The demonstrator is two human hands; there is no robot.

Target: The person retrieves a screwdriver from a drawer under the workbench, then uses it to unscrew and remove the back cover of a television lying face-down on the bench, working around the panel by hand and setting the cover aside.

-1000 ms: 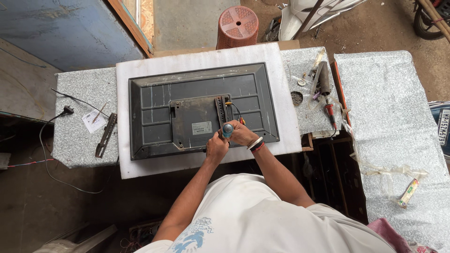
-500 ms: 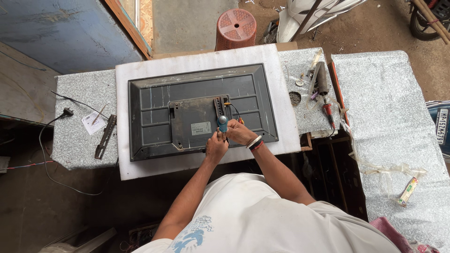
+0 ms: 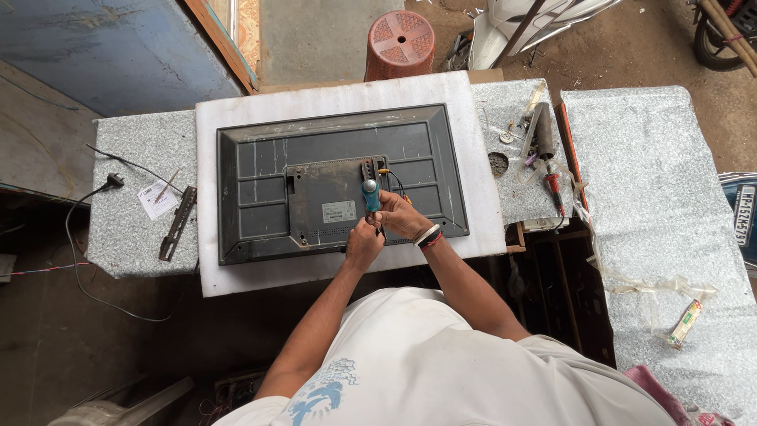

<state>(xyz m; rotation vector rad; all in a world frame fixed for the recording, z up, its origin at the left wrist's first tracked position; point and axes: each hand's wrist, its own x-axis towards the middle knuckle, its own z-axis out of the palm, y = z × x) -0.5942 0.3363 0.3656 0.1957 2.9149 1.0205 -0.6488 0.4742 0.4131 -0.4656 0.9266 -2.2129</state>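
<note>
While a grey speckled bench (image 3: 134, 229) carries a white foam sheet (image 3: 236, 126), a black flat-panel television (image 3: 260, 170) lies back-up on that sheet. At the television's lower edge near its right corner, the right hand (image 3: 400, 214) is closed around a blue-handled screwdriver (image 3: 371, 195), which stands upright on the rear cover. Just beside it, toward the television's lower edge, the left hand (image 3: 364, 243) pinches the tool's lower shaft. Left of the television lies a dark metal bracket (image 3: 177, 224) beside a power plug (image 3: 113, 181).
</note>
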